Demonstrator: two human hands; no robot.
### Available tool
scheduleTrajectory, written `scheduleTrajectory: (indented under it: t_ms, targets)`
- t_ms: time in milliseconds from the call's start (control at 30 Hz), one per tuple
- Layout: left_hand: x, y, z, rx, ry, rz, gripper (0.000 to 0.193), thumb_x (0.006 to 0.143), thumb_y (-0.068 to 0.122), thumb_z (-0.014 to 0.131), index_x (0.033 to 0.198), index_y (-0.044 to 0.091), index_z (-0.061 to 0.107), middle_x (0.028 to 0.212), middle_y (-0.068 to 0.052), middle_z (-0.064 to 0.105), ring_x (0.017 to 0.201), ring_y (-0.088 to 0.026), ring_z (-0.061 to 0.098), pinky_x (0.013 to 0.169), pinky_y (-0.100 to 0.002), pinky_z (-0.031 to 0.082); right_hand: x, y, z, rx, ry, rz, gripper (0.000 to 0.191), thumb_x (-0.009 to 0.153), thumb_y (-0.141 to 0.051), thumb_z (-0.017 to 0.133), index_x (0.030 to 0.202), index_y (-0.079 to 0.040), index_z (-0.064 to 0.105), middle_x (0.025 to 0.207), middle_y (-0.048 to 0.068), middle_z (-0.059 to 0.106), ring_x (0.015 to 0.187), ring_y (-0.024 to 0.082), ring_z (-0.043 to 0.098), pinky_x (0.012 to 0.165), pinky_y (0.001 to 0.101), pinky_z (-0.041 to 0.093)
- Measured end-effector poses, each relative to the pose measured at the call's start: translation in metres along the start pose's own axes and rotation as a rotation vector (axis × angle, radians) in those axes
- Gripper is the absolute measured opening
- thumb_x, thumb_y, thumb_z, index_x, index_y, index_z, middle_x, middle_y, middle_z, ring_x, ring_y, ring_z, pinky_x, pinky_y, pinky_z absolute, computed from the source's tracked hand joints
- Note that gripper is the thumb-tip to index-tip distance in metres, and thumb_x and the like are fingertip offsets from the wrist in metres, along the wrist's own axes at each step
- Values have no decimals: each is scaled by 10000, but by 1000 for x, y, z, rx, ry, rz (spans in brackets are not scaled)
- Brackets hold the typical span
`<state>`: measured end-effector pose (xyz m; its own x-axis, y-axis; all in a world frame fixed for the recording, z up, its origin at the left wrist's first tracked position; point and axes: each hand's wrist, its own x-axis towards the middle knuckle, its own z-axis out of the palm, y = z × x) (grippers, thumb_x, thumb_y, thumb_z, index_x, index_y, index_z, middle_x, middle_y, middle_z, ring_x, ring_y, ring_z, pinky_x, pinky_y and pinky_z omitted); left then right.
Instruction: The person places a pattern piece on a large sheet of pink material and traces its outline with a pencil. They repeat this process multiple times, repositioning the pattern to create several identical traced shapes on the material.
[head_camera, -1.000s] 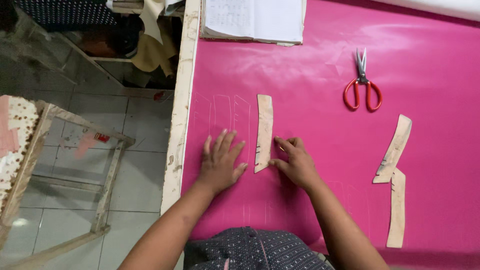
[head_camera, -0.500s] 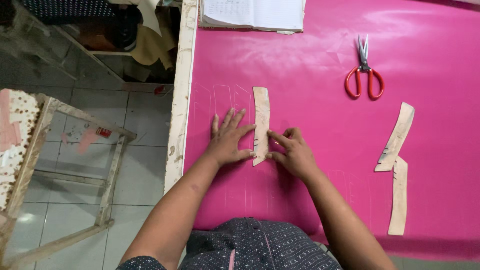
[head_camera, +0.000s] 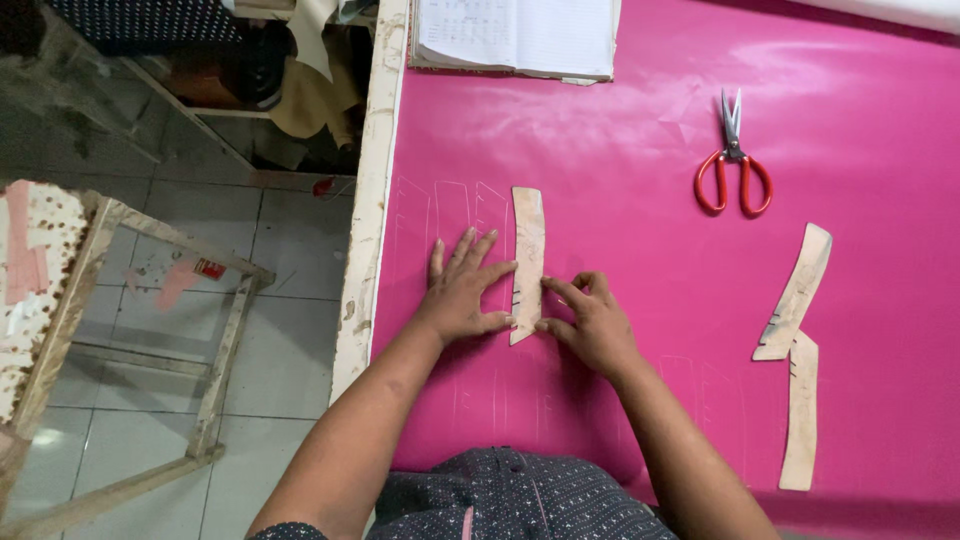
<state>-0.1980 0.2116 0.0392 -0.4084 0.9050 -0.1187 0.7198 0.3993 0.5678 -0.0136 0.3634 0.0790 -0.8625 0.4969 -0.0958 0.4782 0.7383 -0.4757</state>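
I see a worktable with a worn pale edge, covered by a pink sheet. On the sheet lie a narrow cardboard pattern strip, two more pattern strips at the right, red-handled scissors, and an open notebook at the far edge.

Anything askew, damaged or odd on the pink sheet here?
Nothing stands out. Both hands, left hand and right hand, press a cardboard template flat on the pink sheet; scissors and two spare templates lie apart.
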Motion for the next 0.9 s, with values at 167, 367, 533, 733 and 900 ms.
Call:
scheduleTrajectory:
  t_ms: [167,367,533,733,900]
  targets:
    - [-1,-2,2,13,18,23,914,640,568,859,1461,340,527,1705,-47,158,1585,-292,5,1217,-607,-120,-2,-1,-1,7,-18,14,652,755,-421,825,1369,-308,635,1229,96,553,1065,272,625,852,423,557]
    - [0,0,1,24,-1,10,916,646,573,855,1468,355,517,1706,-43,149,1581,-287,-4,1214,-608,-127,-2,-2,-3,-22,-25,26,636,766,-434,826,1363,-327,634,1247,92,535,1075,266,615,840,426,556]
    - [1,0,0,11,-9,3,914,638,567,862,1464,364,525,1708,-41,147,1585,-281,-7,1217,-604,-132,-3,1,0,-13,-18,4,632,766,-435,828,1360,-325,641,1226,87,548,1077,263,617,850,420,561]
    - [0,-3,3,1,4,18,901,643,569,863,1458,356,542,1707,-57,152,1583,-292,-4,1211,-603,-130,-4,5,4,7,4,-19,629,771,-428,826,1361,-305,643,1239,102,545,1062,272,623,844,416,564]
    - [0,-5,4,-16,19,32,893,644,570,863,1452,351,551,1706,-64,159,1586,-294,1,1218,-602,-128,-5,3,3,-13,12,-28,619,771,-419,825,1354,-306,650,1240,108,542,1068,279,622,847,419,563]
